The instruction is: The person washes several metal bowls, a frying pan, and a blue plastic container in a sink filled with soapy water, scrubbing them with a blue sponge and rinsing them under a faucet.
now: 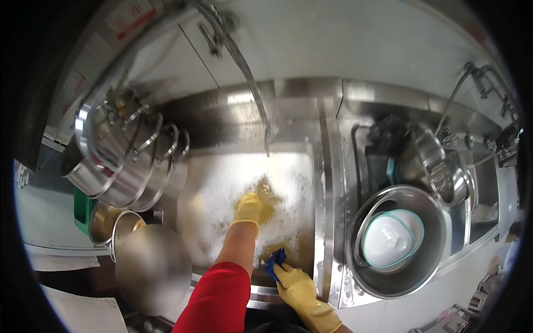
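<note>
Both my hands wear yellow rubber gloves. My left hand (pixel 249 208) reaches down into the murky, foamy water of a metal sink (pixel 320 222). Its fingers are under the surface, so whether they hold anything is hidden. White suds (pixel 222 172) cover much of the water around it. At the sink's near right edge, my right hand (pixel 297 286) is closed on a dark blue cloth (pixel 274 262), which hangs over the water. A faucet spout (pixel 250 80) comes down above the far side of the sink.
Several large steel pots (pixel 125 161) are stacked at the left. A round metal lid (pixel 152 269) lies nearer me, beside a green container (pixel 82 210). On the right counter, a large steel bowl (pixel 436 252) holds white dishes (pixel 388 240); steel pans (pixel 444 177) stand behind it.
</note>
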A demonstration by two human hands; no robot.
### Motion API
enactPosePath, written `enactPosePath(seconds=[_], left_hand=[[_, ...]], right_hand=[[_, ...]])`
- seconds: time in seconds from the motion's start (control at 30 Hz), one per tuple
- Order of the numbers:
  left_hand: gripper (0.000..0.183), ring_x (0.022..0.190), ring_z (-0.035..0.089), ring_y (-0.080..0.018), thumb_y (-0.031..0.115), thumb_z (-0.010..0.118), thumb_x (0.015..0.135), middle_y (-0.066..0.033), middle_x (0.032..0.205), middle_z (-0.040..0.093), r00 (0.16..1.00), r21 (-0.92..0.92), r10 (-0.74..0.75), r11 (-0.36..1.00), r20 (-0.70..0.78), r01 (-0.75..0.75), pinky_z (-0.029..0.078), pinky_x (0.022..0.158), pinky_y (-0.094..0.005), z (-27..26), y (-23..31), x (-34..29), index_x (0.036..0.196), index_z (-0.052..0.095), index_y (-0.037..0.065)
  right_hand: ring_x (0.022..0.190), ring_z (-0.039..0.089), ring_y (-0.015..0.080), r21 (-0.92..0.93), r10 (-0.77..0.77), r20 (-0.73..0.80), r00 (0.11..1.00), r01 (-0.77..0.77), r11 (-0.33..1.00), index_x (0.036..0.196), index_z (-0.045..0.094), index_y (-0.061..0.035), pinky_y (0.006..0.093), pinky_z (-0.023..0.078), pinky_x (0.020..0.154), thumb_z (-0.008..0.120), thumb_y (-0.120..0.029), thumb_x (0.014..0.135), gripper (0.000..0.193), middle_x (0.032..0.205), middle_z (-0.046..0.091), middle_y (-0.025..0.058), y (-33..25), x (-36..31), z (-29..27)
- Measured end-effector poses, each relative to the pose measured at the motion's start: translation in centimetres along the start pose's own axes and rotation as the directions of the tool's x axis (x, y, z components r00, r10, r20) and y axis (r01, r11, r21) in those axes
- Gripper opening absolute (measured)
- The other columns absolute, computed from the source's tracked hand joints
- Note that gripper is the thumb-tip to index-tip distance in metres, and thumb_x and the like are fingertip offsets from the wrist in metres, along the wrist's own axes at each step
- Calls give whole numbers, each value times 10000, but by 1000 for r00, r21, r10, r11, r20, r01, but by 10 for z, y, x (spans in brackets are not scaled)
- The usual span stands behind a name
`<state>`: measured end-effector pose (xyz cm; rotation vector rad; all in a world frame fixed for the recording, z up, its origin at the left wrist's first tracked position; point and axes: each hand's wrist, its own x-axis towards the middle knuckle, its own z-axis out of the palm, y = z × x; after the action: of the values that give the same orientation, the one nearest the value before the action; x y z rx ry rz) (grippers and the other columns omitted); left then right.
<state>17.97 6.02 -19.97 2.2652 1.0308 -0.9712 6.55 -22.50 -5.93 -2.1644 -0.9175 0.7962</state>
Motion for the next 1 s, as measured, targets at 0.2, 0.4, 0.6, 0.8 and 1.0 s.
enactPosePath(seconds=[0.2,0.4,0.6,0.8,1.0], left_hand=[[723,1435,406,-252,470,595,970,-151,1565,409,982,116,93,991,-167,-74,327,1193,-400,18,-10,17,1555,377,104],[716,1379,453,-264,447,629,948,-165,1507,456,984,116,19,993,-175,2,361,1153,-400,50,-81,-15,1519,410,73],[710,1322,499,-276,424,663,927,-178,1449,504,976,97,30,995,-215,-10,395,1114,-400,23,-50,24,1484,442,43],[704,1265,546,-288,402,696,906,-192,1391,551,971,109,91,992,-221,-68,430,1074,-400,27,-7,34,1448,474,12],[698,1209,592,-300,379,730,885,-206,1332,599,977,94,73,994,-199,-55,464,1035,-400,41,-27,27,1412,506,-19]], right_hand=[[851,677,410,-7,49,16,999,-49,999,1208,633,-112,510,572,735,672,-92,817,394,1032,671,143,-4,9,-1],[860,662,399,-26,48,35,998,-47,999,1224,628,-142,496,571,750,661,-80,826,404,1034,663,123,-5,7,1],[858,660,403,-26,36,80,996,-34,999,1239,621,-141,501,566,743,659,-85,834,410,1031,659,125,-3,11,1],[844,657,412,-32,58,43,997,-56,998,1208,635,-133,513,556,723,654,-77,834,379,988,654,126,-7,14,2],[947,662,395,-64,63,99,993,-57,996,1303,599,-146,499,564,821,667,-110,848,462,1157,653,146,-3,12,8]])
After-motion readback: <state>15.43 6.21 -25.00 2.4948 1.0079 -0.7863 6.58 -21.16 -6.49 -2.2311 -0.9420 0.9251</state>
